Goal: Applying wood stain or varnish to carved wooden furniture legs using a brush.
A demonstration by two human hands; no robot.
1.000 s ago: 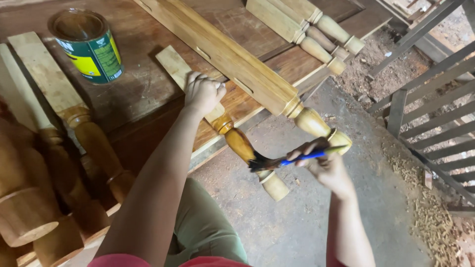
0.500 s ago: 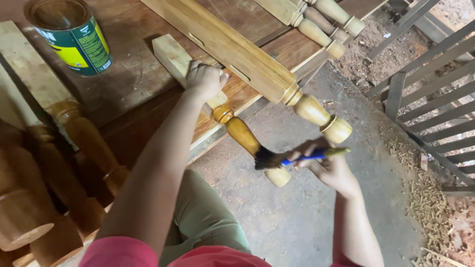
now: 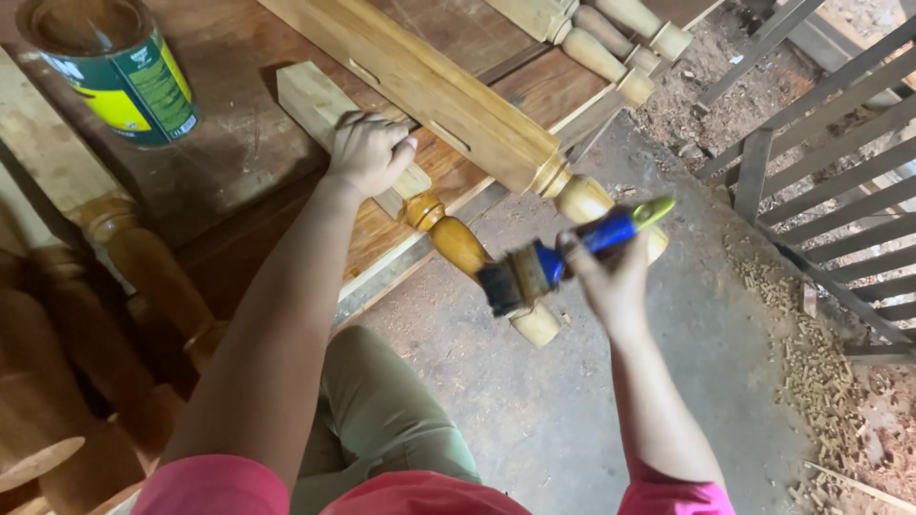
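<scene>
We see our left hand (image 3: 367, 153) clamped over the square, unturned end of a turned wooden leg (image 3: 458, 243), pressing it onto the desk (image 3: 239, 143). The leg runs from that block, at the desk's near edge, out to the right over the concrete floor (image 3: 572, 420), its rounded, wet-looking amber part hanging free. Our right hand (image 3: 606, 272) is closed around the blue handle of a paintbrush (image 3: 539, 267), whose dark bristles touch the leg near its pale tip.

We judge the leg stiff, solid and moderately heavy; the freshly coated curves look slick and easy to mar, so the dry square end under the left hand seems the sound place to grip. The brush is light, and its handle takes a closed-finger hold well.

Far left on the desk stands an open can (image 3: 114, 67) with brown liquid, well apart from both hands. A larger pale leg (image 3: 429, 91) lies just beyond the held one, and darker finished legs (image 3: 124, 257) rest at the left. Wood shavings (image 3: 811, 362) litter the floor to the right, beside a metal frame (image 3: 821, 133).
</scene>
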